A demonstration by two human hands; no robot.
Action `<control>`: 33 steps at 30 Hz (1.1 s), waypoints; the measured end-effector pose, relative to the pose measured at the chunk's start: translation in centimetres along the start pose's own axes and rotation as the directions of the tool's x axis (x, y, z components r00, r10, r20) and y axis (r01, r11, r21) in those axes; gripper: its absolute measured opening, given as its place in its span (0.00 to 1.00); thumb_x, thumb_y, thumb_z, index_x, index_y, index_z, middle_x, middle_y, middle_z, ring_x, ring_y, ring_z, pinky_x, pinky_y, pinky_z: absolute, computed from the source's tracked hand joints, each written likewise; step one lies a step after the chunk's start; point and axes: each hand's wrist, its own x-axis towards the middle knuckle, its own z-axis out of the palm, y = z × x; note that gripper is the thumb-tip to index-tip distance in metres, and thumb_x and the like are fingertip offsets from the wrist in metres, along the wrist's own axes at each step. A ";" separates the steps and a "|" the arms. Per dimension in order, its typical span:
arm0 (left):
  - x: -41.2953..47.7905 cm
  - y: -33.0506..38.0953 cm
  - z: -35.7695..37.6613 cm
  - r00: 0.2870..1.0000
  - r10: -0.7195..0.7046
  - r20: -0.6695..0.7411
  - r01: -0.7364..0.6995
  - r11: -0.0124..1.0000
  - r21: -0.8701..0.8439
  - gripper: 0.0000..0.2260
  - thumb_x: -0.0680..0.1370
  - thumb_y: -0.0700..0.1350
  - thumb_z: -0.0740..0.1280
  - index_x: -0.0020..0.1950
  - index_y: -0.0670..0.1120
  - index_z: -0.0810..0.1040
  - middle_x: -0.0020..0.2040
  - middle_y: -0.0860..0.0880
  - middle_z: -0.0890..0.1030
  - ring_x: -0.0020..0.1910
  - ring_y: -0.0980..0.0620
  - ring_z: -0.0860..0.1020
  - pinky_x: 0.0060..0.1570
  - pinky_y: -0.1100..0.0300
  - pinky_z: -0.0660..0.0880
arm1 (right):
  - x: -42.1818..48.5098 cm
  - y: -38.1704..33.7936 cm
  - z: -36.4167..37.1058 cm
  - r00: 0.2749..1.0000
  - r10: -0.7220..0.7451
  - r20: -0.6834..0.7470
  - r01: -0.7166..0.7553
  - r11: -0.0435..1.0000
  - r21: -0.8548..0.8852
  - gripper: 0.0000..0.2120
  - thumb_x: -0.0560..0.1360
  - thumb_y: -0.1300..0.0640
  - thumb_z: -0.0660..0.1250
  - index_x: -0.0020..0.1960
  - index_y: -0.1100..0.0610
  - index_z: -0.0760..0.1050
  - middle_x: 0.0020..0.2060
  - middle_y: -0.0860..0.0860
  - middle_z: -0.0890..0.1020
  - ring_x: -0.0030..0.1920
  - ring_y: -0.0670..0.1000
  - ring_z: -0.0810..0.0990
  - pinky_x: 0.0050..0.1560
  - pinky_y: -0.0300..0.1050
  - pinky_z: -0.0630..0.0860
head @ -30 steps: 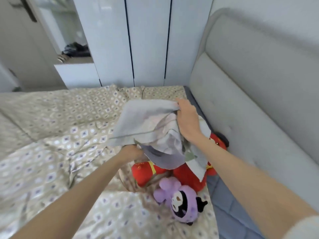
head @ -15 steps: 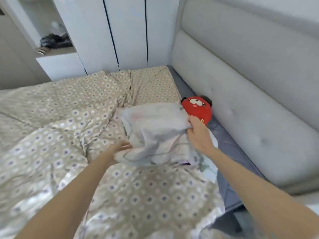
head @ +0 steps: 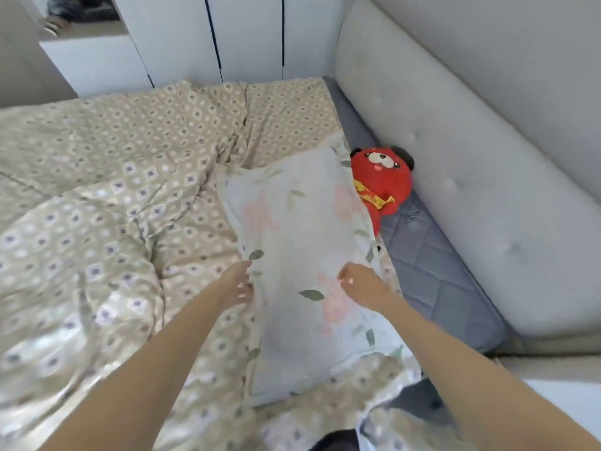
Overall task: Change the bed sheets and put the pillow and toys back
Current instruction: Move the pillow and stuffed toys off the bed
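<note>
A pale floral pillow (head: 302,255) lies flat on the beige patterned duvet (head: 107,222), near the bed's right side. My left hand (head: 239,283) touches the pillow's left edge with its fingers spread. My right hand (head: 361,284) rests on top of the pillow, fingers loosely bent, holding nothing. A red plush toy (head: 382,185) with black ears lies just beyond the pillow's far right corner, partly hidden by it, on the grey mattress (head: 429,265). The purple plush toy is out of sight.
A grey padded headboard (head: 471,157) runs along the right. White wardrobe doors (head: 247,37) stand behind the bed. A white shelf unit (head: 94,60) with dark items on top is at the far left.
The bundled pillow that both hands held up now lies spread flat on the duvet. Both hands have let go of it and rest on it. It now covers where the purple toy lay.
</note>
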 end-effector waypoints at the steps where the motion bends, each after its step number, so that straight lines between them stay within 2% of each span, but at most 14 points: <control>1: 0.7 0.2 0.2 0.999 0.002 -0.034 -0.003 1.000 -0.006 0.14 0.81 0.50 0.60 0.63 0.46 0.67 0.56 0.46 0.71 0.40 0.48 0.71 0.49 0.52 0.71 | 1.2 0.2 -0.3 1.000 -0.001 -0.014 0.001 1.000 -0.013 0.11 0.78 0.61 0.58 0.59 0.57 0.71 0.58 0.55 0.74 0.55 0.55 0.75 0.56 0.50 0.74; 4: 3.4 1.1 0.6 0.993 0.002 -0.122 -0.004 1.000 -0.020 0.23 0.79 0.50 0.64 0.71 0.45 0.64 0.61 0.47 0.71 0.43 0.48 0.72 0.49 0.54 0.71 | 5.6 0.5 -1.1 0.996 0.028 -0.090 -0.033 0.998 -0.052 0.18 0.78 0.58 0.60 0.67 0.58 0.66 0.65 0.58 0.68 0.61 0.59 0.71 0.61 0.51 0.69; 6: 5.7 1.7 0.7 0.991 -0.010 -0.135 0.005 0.999 -0.037 0.13 0.79 0.50 0.63 0.62 0.48 0.72 0.62 0.46 0.68 0.42 0.49 0.72 0.46 0.55 0.71 | 8.9 0.6 -1.6 0.990 0.062 -0.127 -0.067 0.997 -0.035 0.22 0.78 0.56 0.61 0.71 0.58 0.62 0.68 0.58 0.65 0.66 0.62 0.66 0.63 0.52 0.65; 8: 8.3 2.3 0.8 0.989 -0.029 -0.146 0.018 0.997 -0.074 0.07 0.80 0.52 0.61 0.48 0.49 0.72 0.56 0.49 0.69 0.40 0.49 0.71 0.45 0.55 0.71 | 12.3 0.6 -2.1 0.982 0.110 -0.151 -0.106 0.994 0.037 0.27 0.77 0.53 0.62 0.73 0.58 0.58 0.70 0.58 0.62 0.70 0.62 0.61 0.64 0.53 0.65; 11: 12.3 3.0 1.1 0.986 -0.062 -0.153 0.042 0.991 -0.126 0.15 0.78 0.57 0.63 0.58 0.50 0.67 0.42 0.50 0.69 0.46 0.47 0.69 0.54 0.50 0.69 | 16.9 0.8 -2.3 0.962 0.224 -0.158 -0.188 0.958 0.215 0.35 0.75 0.47 0.65 0.74 0.58 0.52 0.73 0.57 0.59 0.72 0.63 0.57 0.68 0.56 0.60; 14: 15.7 3.7 1.6 0.977 -0.114 -0.179 0.088 0.985 -0.147 0.21 0.73 0.64 0.65 0.56 0.50 0.65 0.41 0.49 0.70 0.45 0.49 0.69 0.58 0.48 0.67 | 20.4 1.8 -1.9 0.937 0.334 -0.104 -0.287 0.903 0.318 0.50 0.71 0.39 0.67 0.77 0.55 0.40 0.77 0.56 0.50 0.75 0.62 0.51 0.72 0.56 0.53; 15: 16.7 3.9 1.7 0.973 -0.130 -0.193 0.103 0.984 -0.143 0.23 0.72 0.66 0.65 0.54 0.49 0.69 0.39 0.49 0.72 0.42 0.50 0.70 0.57 0.51 0.69 | 21.4 2.2 -1.7 0.929 0.356 -0.096 -0.305 0.888 0.345 0.54 0.69 0.36 0.69 0.77 0.55 0.38 0.77 0.56 0.50 0.75 0.61 0.52 0.73 0.56 0.54; 17: 18.5 4.2 2.0 0.977 -0.108 -0.185 0.078 0.984 -0.163 0.24 0.70 0.67 0.66 0.51 0.47 0.75 0.33 0.50 0.77 0.32 0.53 0.75 0.43 0.61 0.76 | 22.8 2.9 -1.3 0.925 0.365 -0.101 -0.304 0.874 0.379 0.58 0.63 0.32 0.71 0.78 0.56 0.40 0.75 0.56 0.57 0.74 0.60 0.58 0.73 0.55 0.58; 20: 20.4 4.4 2.5 0.983 -0.078 -0.164 0.051 0.985 -0.163 0.24 0.68 0.66 0.69 0.48 0.46 0.79 0.32 0.53 0.82 0.28 0.57 0.79 0.30 0.67 0.76 | 24.0 3.4 -1.1 0.901 0.418 -0.119 -0.351 0.862 0.367 0.57 0.58 0.31 0.73 0.74 0.58 0.52 0.70 0.57 0.65 0.70 0.61 0.65 0.67 0.57 0.65; 21: 20.6 4.4 2.6 0.986 -0.073 -0.151 0.048 0.985 -0.164 0.26 0.66 0.66 0.71 0.49 0.45 0.79 0.36 0.52 0.83 0.32 0.57 0.80 0.36 0.66 0.78 | 24.1 3.5 -1.1 0.897 0.424 -0.125 -0.357 0.862 0.360 0.56 0.57 0.30 0.74 0.73 0.59 0.55 0.69 0.57 0.67 0.69 0.62 0.66 0.65 0.57 0.67; 22: 20.8 4.3 2.6 0.989 -0.071 -0.134 0.049 0.985 -0.163 0.31 0.63 0.67 0.73 0.53 0.44 0.79 0.44 0.50 0.84 0.40 0.55 0.81 0.48 0.62 0.79 | 24.3 3.5 -1.1 0.898 0.419 -0.132 -0.351 0.865 0.359 0.56 0.56 0.31 0.74 0.71 0.59 0.56 0.68 0.57 0.68 0.68 0.61 0.68 0.63 0.56 0.68; 24: 20.7 4.2 2.6 0.989 -0.086 -0.124 0.067 0.986 -0.154 0.39 0.59 0.66 0.76 0.61 0.44 0.76 0.57 0.48 0.81 0.52 0.52 0.79 0.62 0.54 0.74 | 24.2 3.4 -1.3 0.906 0.392 -0.160 -0.311 0.872 0.377 0.52 0.56 0.32 0.75 0.69 0.59 0.60 0.65 0.56 0.72 0.64 0.60 0.72 0.58 0.52 0.71; 28: 19.5 4.2 2.5 0.986 0.008 -0.168 -0.039 0.982 -0.184 0.34 0.66 0.53 0.77 0.68 0.46 0.69 0.59 0.49 0.80 0.55 0.49 0.80 0.54 0.53 0.77 | 23.1 2.3 -1.8 0.920 0.321 -0.227 -0.214 0.892 0.397 0.44 0.57 0.35 0.76 0.65 0.55 0.68 0.60 0.52 0.78 0.59 0.58 0.77 0.49 0.43 0.69; 33: 16.4 4.5 2.1 0.989 0.060 -0.137 -0.086 0.977 -0.197 0.32 0.67 0.49 0.77 0.68 0.47 0.69 0.56 0.50 0.81 0.49 0.52 0.81 0.39 0.57 0.79 | 20.5 -0.5 -3.6 0.927 0.223 -0.302 -0.100 0.922 0.374 0.39 0.60 0.38 0.75 0.66 0.52 0.70 0.59 0.51 0.79 0.59 0.57 0.77 0.52 0.45 0.72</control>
